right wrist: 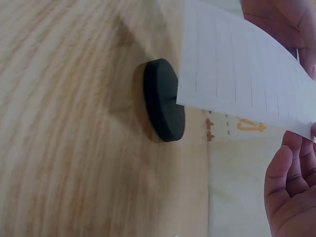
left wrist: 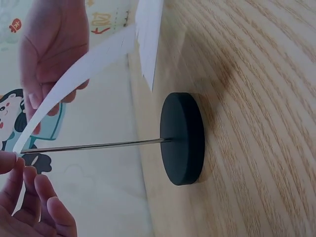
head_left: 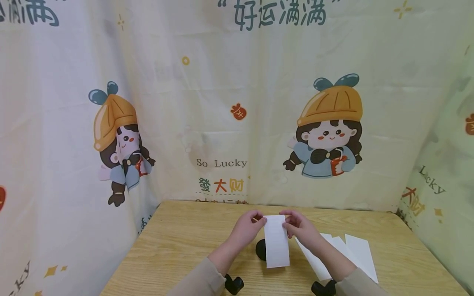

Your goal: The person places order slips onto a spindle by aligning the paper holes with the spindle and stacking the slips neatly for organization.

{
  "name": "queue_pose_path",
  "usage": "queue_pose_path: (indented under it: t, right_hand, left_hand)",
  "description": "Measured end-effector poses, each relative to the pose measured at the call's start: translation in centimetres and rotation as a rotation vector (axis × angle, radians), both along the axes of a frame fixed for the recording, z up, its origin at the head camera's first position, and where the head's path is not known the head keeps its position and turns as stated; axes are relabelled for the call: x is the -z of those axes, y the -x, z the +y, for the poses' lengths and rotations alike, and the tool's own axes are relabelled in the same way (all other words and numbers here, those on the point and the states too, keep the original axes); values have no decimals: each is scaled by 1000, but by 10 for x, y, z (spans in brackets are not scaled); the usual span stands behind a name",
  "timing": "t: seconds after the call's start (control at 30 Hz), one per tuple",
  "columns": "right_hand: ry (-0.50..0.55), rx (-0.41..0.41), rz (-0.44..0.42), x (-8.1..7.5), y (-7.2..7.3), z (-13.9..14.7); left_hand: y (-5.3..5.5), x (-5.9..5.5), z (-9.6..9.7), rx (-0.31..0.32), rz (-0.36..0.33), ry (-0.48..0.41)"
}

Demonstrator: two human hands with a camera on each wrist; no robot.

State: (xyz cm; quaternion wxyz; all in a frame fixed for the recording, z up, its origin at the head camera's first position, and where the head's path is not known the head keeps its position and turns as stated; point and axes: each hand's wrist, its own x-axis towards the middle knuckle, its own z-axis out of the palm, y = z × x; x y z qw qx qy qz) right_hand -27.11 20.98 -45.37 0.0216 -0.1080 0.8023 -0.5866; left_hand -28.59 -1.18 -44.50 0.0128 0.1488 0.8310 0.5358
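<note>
A white lined paper slip (head_left: 277, 242) hangs down between the two hands. My left hand (head_left: 247, 227) pinches its upper left corner, and my right hand (head_left: 303, 231) pinches the upper right edge. Behind the slip stands a bill spike with a round black base (left wrist: 182, 138) and a thin upright metal rod (left wrist: 98, 146). In the left wrist view, the rod's top meets the slip's upper end at the left fingertips; whether it has pierced the paper I cannot tell. The slip covers most of the rod in the right wrist view.
Several loose white paper slips (head_left: 361, 257) lie on the wooden table (head_left: 177, 242) to the right, partly under the right forearm. A printed curtain (head_left: 222, 135) hangs behind the table and along its sides. Black wrist gear (head_left: 234, 284) shows at the cuffs.
</note>
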Motion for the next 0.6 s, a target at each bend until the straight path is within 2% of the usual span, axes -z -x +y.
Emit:
queue_pose_path:
  t: [0.27,0.6]
  right_hand:
    - [78,-90,-74,5,-11,6]
    - [114,-75,-82,8,-15,5]
  left_hand:
    - [0,1,1,-6,7,-6]
    - [0,0,1,-29,12,7]
